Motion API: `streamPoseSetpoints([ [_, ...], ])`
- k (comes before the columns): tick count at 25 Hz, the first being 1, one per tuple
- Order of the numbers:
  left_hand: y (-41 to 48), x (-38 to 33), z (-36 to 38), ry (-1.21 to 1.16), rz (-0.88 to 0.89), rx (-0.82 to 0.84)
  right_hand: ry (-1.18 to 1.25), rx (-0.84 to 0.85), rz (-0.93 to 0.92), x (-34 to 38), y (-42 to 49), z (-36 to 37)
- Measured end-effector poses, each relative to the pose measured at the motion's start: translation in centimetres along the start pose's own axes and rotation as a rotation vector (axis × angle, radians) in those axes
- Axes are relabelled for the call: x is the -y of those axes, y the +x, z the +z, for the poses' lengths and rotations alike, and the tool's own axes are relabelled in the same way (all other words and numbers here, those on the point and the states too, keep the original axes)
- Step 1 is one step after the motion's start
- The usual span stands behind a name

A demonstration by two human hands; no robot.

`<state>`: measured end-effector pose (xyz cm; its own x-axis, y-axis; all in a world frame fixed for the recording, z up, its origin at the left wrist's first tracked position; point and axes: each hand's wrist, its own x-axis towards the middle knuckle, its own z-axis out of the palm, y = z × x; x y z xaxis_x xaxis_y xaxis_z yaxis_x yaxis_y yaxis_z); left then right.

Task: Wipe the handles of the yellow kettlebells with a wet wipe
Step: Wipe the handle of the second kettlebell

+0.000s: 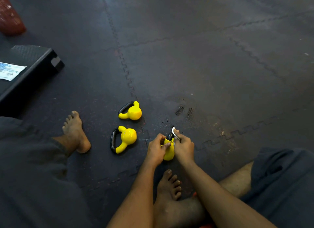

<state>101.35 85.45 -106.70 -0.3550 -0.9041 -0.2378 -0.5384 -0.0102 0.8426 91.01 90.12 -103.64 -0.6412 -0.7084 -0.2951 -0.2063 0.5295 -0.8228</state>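
Gripping a yellow kettlebell (169,153) in the left hand (155,149), fingers curled round its body. Pinching a wet wipe (174,132) in the right hand (184,147), pressed to the black handle (169,136) beyond the knuckles. Left of the left hand — a near kettlebell (127,136) and a far kettlebell (131,112), lying sideways.

head | faces forward and down at mat (203,61) | near: left hand (155,148), right hand (184,147) low centre | single view
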Motion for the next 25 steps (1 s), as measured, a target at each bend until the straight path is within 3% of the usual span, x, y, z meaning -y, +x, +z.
streamPoseSetpoints([
  [5,-0.1,-0.4,0.6,0.015,0.010,0.017,0.014,-0.005,0.115,0.5,1.4,-0.8],
  [11,-0.2,-0.8,0.3,0.007,-0.002,0.003,-0.035,0.023,0.031,0.8,1.3,-1.1],
  [16,-0.3,-0.9,0.2,0.007,-0.035,0.022,-0.276,0.048,-0.221,0.5,-0.3,-1.1],
  [25,-0.5,-1.2,0.1,-0.007,-0.074,0.001,-0.466,0.100,-0.325,0.7,-0.9,-1.9],
])
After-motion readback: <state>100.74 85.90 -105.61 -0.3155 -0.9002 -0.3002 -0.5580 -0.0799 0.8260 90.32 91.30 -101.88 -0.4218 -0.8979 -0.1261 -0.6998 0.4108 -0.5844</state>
